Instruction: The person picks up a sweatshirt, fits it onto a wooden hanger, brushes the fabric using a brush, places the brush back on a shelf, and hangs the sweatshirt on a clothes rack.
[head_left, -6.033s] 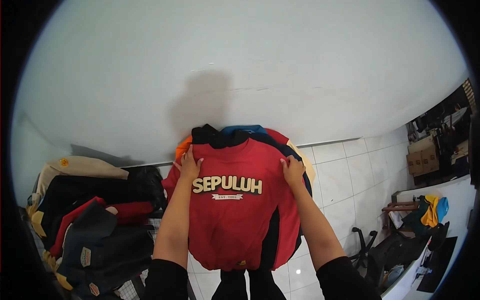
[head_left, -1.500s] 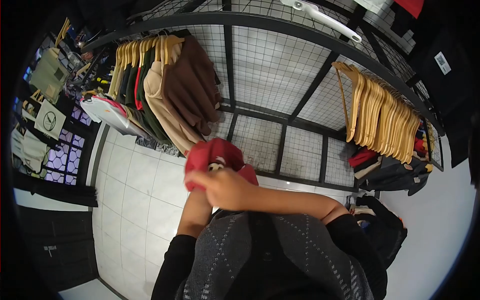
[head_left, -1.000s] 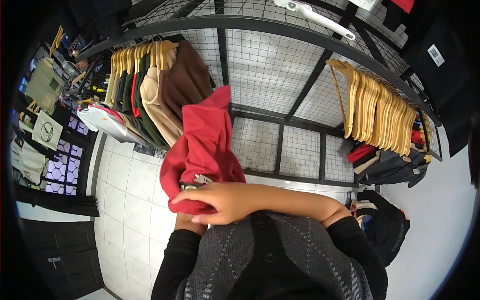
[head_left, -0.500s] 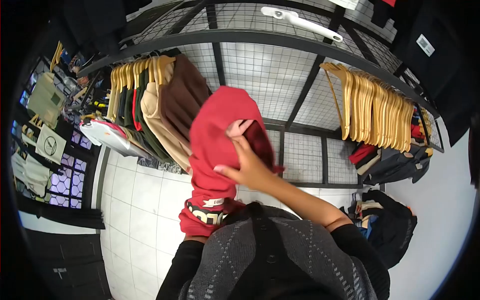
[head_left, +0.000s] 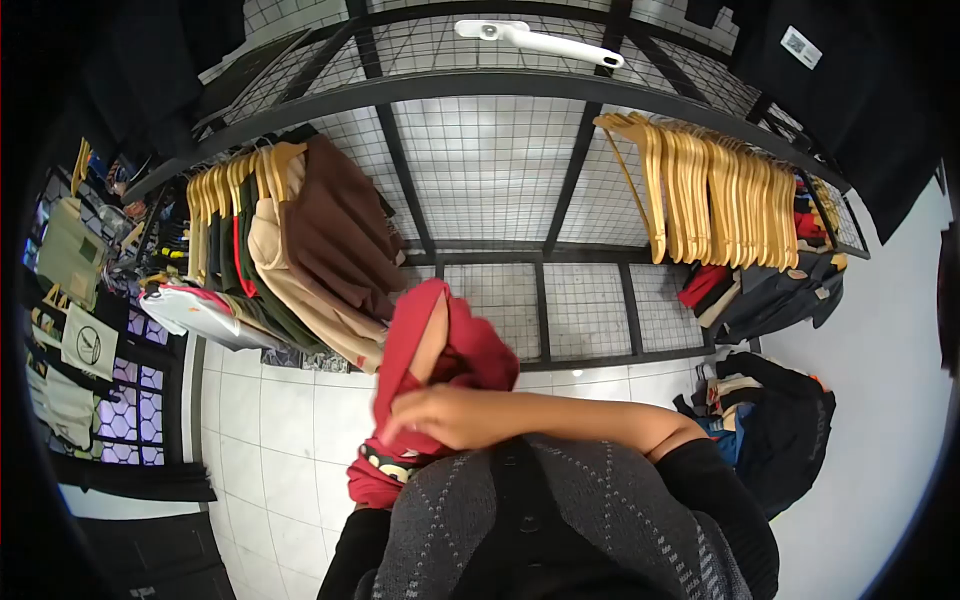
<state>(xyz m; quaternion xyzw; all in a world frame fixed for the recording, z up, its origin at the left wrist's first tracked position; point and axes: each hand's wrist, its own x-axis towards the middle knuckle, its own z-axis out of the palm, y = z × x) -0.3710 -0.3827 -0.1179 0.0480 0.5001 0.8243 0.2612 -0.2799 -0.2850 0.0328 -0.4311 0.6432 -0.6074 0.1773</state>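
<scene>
A red sweatshirt [head_left: 400, 345] with a cream and black print is bunched around my left forearm, in front of my body. Through a gap in its folds a strip of skin from my left hand or forearm [head_left: 432, 340] shows; the fingers of that hand are hidden by the cloth. My right hand [head_left: 432, 415] reaches across my chest, its fingers curled over the lower part of the sweatshirt and slightly blurred. The upper folds of the cloth hang open toward the right, dark red inside.
Ahead stands a black rack with wire mesh [head_left: 490, 160]. Brown and beige garments [head_left: 345, 230] hang on its left, many bare wooden hangers [head_left: 700, 195] on its right. A white handled tool [head_left: 550, 42] lies on top. Dark clothes [head_left: 790, 430] are heaped at the right.
The sweatshirt has come down closer to my body and its raised top has folded over. My right hand has moved from the upper opening down and left to the lower cloth.
</scene>
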